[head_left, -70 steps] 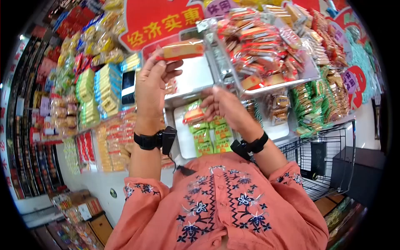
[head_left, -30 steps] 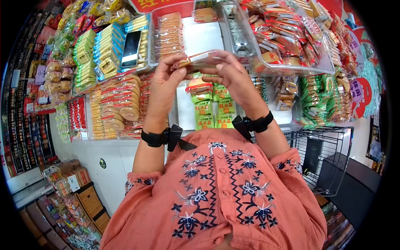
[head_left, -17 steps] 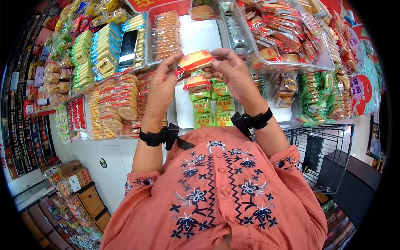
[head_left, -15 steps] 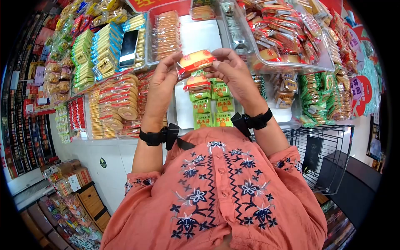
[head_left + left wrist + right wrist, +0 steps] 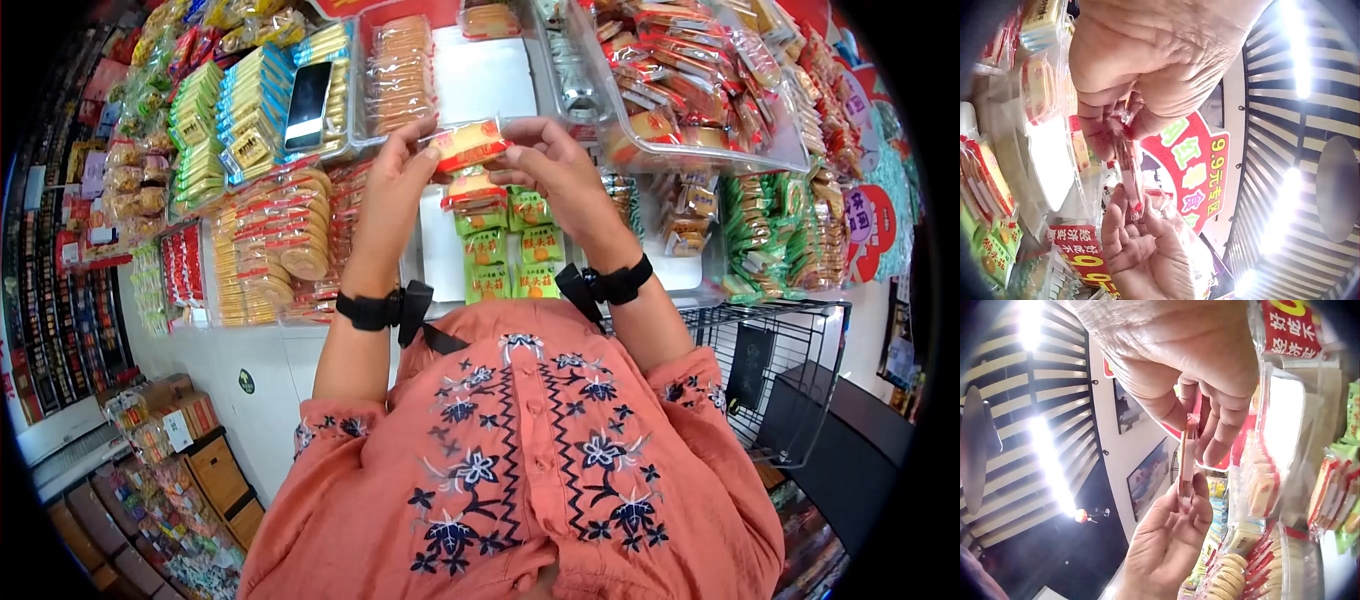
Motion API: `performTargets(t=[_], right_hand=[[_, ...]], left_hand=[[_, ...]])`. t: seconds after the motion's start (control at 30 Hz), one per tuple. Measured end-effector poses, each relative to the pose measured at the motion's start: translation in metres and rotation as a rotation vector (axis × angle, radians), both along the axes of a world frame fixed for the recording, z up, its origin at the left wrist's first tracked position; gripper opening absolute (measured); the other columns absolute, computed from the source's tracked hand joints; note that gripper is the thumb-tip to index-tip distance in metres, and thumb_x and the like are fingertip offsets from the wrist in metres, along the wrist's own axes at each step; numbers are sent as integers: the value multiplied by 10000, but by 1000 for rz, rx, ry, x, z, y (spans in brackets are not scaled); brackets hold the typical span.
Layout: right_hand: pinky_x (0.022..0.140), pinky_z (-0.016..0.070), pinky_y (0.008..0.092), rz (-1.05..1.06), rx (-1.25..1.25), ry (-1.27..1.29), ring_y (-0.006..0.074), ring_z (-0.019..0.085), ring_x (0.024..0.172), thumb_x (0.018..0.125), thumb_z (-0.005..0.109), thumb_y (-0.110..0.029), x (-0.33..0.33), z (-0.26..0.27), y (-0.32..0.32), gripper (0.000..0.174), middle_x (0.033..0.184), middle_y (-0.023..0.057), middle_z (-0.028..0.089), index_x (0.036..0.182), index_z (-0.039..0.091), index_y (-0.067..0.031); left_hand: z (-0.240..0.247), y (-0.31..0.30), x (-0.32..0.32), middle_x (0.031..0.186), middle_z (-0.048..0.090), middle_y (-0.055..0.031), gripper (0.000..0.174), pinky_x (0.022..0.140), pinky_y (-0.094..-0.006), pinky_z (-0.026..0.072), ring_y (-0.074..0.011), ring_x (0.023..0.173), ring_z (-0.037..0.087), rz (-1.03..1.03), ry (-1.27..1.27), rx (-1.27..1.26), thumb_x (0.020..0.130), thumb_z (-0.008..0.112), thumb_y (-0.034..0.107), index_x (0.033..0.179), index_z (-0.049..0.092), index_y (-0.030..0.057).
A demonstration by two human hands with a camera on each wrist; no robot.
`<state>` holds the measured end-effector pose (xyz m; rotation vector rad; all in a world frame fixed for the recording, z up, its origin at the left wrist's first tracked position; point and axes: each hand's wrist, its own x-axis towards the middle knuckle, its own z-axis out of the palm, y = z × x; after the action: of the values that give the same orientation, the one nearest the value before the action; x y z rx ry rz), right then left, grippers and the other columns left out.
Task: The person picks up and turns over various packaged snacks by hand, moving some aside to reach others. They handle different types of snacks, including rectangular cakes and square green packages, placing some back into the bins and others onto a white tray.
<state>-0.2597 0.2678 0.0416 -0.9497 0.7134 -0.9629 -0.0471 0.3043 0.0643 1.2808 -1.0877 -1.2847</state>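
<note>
A wrapped snack (image 5: 470,146) with a red band and clear film is stretched between both hands in the head view. My left hand (image 5: 393,190) pinches its left end between thumb and fingers; my right hand (image 5: 562,180) pinches the right end. Edge-on, the thin packet (image 5: 1129,165) shows in the left wrist view, and the same packet (image 5: 1187,456) in the right wrist view. Just below it lie similar red-banded packets (image 5: 475,192) on top of green packets (image 5: 487,247) in a white tray (image 5: 440,262).
Behind the hands stands a clear bin (image 5: 485,85) with a row of packets at its left. A phone (image 5: 308,106) lies on snacks to the left. A heaped bin (image 5: 690,80) is at the upper right. A wire cart (image 5: 790,370) stands at the lower right.
The left hand has lowered from the upper bin and the right hand has come up to take the packet's other end. The packet has turned from edge-on to show its face.
</note>
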Motion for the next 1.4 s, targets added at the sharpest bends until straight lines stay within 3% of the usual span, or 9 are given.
performTargets(t=[0.37,0.4,0.5,0.7,0.9,1.07,1.17,1.27,1.4], right_hand=[[674,576,278,115,94,383,151,680,840,932,642,-139,-1,-63,-9,264,987,88,650,1139,571,8],[684,572,276,123,93,406,150,679,852,938,635,-143,-1,-67,-9,270,1010,89,648,1149,571,11],[677,566,273,132,89,438,146,675,844,945,627,-147,1,-80,-8,265,1020,89,645,1150,571,10],[606,564,275,159,106,461,136,674,759,935,641,-176,3,-92,-9,248,913,75,650,1092,563,-1],[564,543,271,134,111,541,127,643,695,954,654,-261,4,-88,-8,310,908,84,656,1114,558,-13],[480,518,309,31,3,736,163,646,580,935,680,-352,6,-97,-7,426,800,114,652,1092,529,14],[499,531,314,66,-21,854,184,657,598,922,675,-470,3,-107,-8,540,797,119,647,1084,527,24],[538,556,321,196,216,685,206,678,666,911,653,-546,0,-93,-4,618,878,131,654,1115,535,25],[600,584,324,244,284,606,223,696,776,912,648,-541,0,-95,-3,623,1025,142,650,1163,542,19]], left_hand=[[-95,-25,20,1063,646,-53,346,737,-248,528,-94,899,609,-140,-284,250,984,612,193,1271,589,1],[-101,-24,18,1031,674,-126,342,770,-302,534,-178,893,649,-95,-271,255,947,636,221,1187,642,-23],[-146,-32,30,1050,667,-165,347,817,-351,529,-258,926,659,-109,-503,79,921,652,249,1153,670,-9],[-143,-31,29,1069,637,-201,342,836,-390,524,-329,939,655,-141,-831,-32,896,657,262,1143,689,27],[-118,-42,26,1159,668,-207,416,957,-368,472,-300,1081,637,-334,-703,191,940,602,313,1212,644,1],[-127,-52,31,1125,689,-167,433,952,-346,468,-247,1043,630,-476,-659,249,965,564,328,1244,629,3],[-129,-51,33,1090,689,-122,419,926,-321,470,-194,1008,613,-498,-607,271,969,567,325,1243,633,15],[-121,-49,33,1056,677,-78,415,883,-292,473,-152,971,594,-515,-527,360,957,594,324,1246,633,30],[-112,-43,35,1016,664,-43,440,812,-262,475,-121,908,585,-532,-515,346,931,633,328,1273,624,50]])
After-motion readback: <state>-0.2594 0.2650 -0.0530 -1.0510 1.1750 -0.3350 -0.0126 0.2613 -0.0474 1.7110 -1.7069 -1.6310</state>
